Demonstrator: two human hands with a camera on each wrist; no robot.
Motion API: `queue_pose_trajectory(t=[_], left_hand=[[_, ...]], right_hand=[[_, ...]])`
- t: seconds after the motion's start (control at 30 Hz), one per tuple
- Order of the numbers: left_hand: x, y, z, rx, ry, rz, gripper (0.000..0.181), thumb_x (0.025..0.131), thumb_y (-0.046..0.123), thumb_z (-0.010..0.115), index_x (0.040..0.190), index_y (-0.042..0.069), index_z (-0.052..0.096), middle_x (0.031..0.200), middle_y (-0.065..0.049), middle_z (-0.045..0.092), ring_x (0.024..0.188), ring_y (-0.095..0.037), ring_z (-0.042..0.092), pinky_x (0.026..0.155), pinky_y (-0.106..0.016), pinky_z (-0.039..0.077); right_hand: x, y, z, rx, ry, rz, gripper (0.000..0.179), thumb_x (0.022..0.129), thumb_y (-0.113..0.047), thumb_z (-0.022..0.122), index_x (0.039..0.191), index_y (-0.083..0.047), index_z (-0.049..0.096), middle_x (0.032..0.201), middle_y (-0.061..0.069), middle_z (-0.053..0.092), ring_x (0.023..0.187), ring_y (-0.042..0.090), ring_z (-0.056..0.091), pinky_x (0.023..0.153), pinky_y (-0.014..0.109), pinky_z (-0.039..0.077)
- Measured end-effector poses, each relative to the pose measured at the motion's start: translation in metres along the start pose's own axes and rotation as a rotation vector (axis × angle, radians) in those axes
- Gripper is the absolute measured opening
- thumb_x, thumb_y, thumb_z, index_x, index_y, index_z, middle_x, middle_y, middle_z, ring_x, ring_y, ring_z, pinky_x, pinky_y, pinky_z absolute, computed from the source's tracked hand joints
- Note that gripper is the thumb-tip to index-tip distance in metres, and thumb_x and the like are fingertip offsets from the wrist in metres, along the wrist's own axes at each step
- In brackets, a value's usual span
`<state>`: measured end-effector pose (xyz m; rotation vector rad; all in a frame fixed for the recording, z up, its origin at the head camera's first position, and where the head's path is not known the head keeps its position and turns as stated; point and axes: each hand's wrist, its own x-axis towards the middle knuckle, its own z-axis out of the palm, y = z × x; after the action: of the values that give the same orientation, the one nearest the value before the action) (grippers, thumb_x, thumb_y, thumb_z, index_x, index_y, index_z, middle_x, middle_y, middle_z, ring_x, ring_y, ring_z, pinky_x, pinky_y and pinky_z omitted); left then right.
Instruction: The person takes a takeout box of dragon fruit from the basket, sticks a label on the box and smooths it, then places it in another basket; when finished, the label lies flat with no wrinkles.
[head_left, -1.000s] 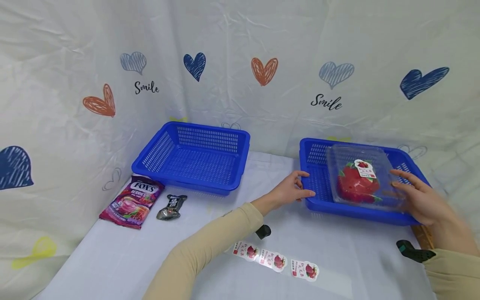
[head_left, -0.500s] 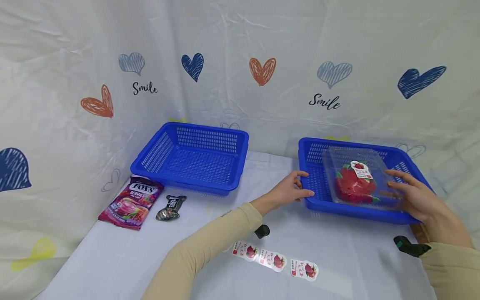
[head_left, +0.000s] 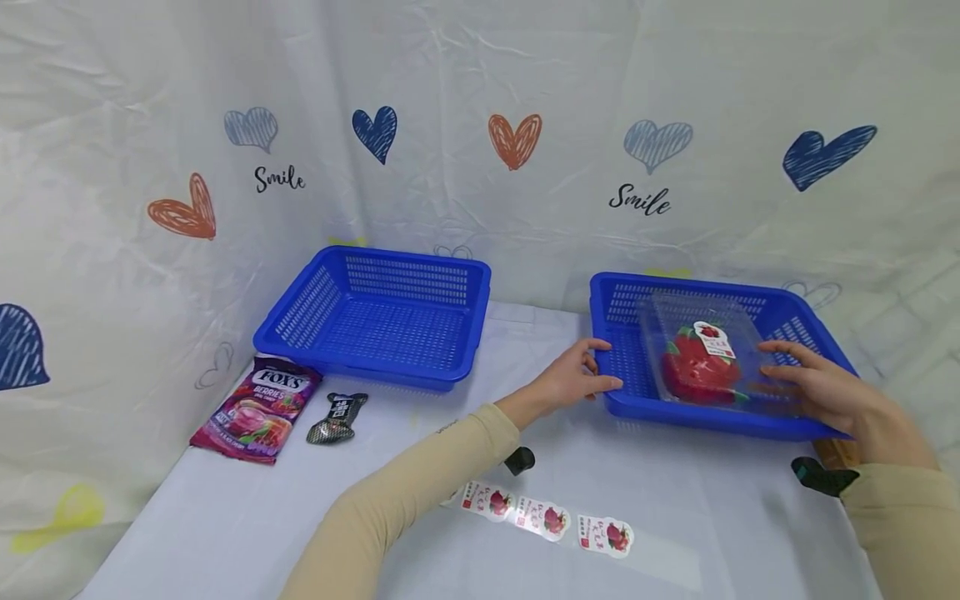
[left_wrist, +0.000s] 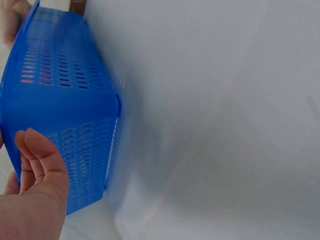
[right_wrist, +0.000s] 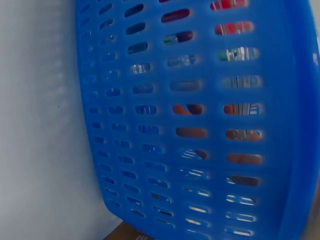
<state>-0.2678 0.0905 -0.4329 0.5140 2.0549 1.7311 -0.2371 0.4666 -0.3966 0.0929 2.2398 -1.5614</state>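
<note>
In the head view, my left hand (head_left: 561,382) pinches the rim at the near left corner of the right blue basket (head_left: 705,422). The left wrist view shows that hand's fingers (left_wrist: 47,152) against the outside of the basket's wall. Inside this basket is a clear plastic box (head_left: 738,329) with a red dragon fruit (head_left: 693,375) in it and a label (head_left: 714,339) on its lid. My right hand (head_left: 836,398) holds the box at its right end. Basket slots in the right wrist view show only bits of fingers and box.
A second blue basket (head_left: 390,364) stands at the back left. Near it lie a Fox's candy bag (head_left: 258,410) and a small black wrapped packet (head_left: 337,419). A strip of dragon fruit labels (head_left: 542,518) lies in front. Something brown (head_left: 837,454) sits beyond the right basket's corner.
The box has shifted left and sunk lower inside the right basket, with my right hand following it. My left hand keeps its place on the rim. The head view has turned slightly.
</note>
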Motion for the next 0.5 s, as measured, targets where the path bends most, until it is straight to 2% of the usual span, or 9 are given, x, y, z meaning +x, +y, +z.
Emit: queue_pose_trajectory(t=[0.13, 0.23, 0.37, 0.5], left_hand=[[0.0008, -0.001, -0.0003, 0.014, -0.001, 0.002, 0.057, 0.089, 0.019, 0.074, 0.138, 0.017, 0.047, 0.091, -0.004, 0.05, 0.068, -0.016, 0.058, 0.083, -0.05, 0.053], [0.0012, -0.0004, -0.0001, 0.01, -0.007, 0.008, 0.057, 0.089, 0.019, 0.074, 0.139, 0.017, 0.047, 0.091, -0.005, 0.05, 0.073, -0.022, 0.06, 0.083, -0.05, 0.053], [0.0009, 0.0009, 0.0001, -0.001, -0.004, -0.002, 0.057, 0.089, 0.018, 0.074, 0.138, 0.016, 0.047, 0.091, -0.005, 0.051, 0.082, -0.032, 0.062, 0.084, -0.051, 0.052], [0.0004, 0.0017, -0.0001, 0.004, -0.001, -0.01, 0.056, 0.089, 0.018, 0.073, 0.139, 0.016, 0.047, 0.091, -0.005, 0.051, 0.078, -0.025, 0.06, 0.084, -0.05, 0.053]], right_hand=[[-0.0004, 0.0009, -0.0003, -0.004, -0.003, 0.008, 0.028, 0.105, -0.028, 0.045, 0.129, -0.038, 0.035, 0.149, 0.032, 0.005, 0.095, 0.0, 0.063, 0.085, 0.038, 0.055], [-0.0009, 0.001, -0.001, 0.007, 0.006, 0.017, 0.029, 0.105, -0.027, 0.047, 0.129, -0.037, 0.036, 0.149, 0.032, 0.008, 0.095, 0.001, 0.063, 0.087, 0.043, 0.054], [-0.0003, 0.0006, -0.0016, -0.009, 0.01, 0.028, 0.032, 0.104, -0.029, 0.049, 0.131, -0.036, 0.034, 0.151, 0.035, 0.003, 0.095, 0.001, 0.061, 0.089, 0.047, 0.052], [-0.0001, 0.0001, -0.0018, -0.018, 0.005, 0.038, 0.038, 0.103, -0.031, 0.05, 0.136, -0.034, 0.032, 0.153, 0.035, -0.001, 0.096, 0.0, 0.06, 0.091, 0.047, 0.052]])
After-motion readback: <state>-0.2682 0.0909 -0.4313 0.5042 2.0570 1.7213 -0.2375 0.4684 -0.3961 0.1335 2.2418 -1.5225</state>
